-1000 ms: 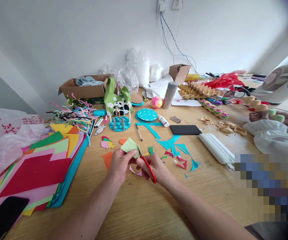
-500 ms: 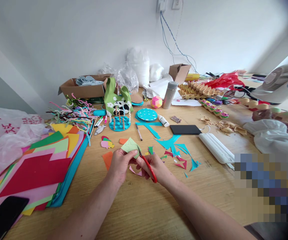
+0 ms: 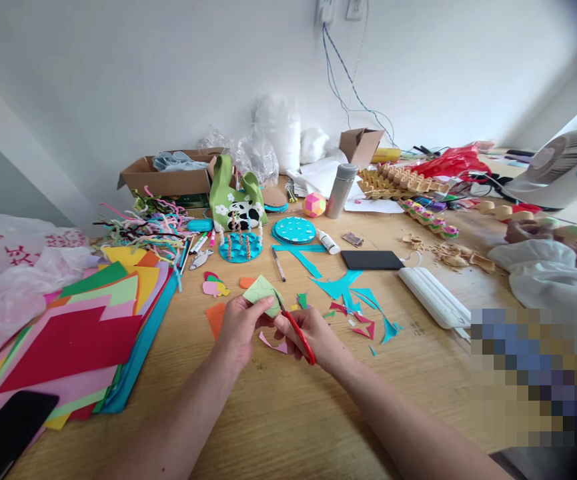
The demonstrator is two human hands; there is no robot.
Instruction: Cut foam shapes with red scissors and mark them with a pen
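I see left hand [image 3: 239,328] pinching pale-green paper [image 3: 255,293], right hand [image 3: 318,335] gripping red-handled scissors [image 3: 300,338]; small cutouts [image 3: 211,288] look done, drawn outline [image 3: 261,287] mostly uncut.

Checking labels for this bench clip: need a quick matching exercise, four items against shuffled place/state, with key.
1. Red-handled scissors
2. Pale green paper
3. Grey bottle
4. Black phone

A. Standing upright
B. Held in the left hand
C. At the picture's lower left corner
D. Held in the right hand

Pairs: 1-D, 2-B, 3-A, 4-C
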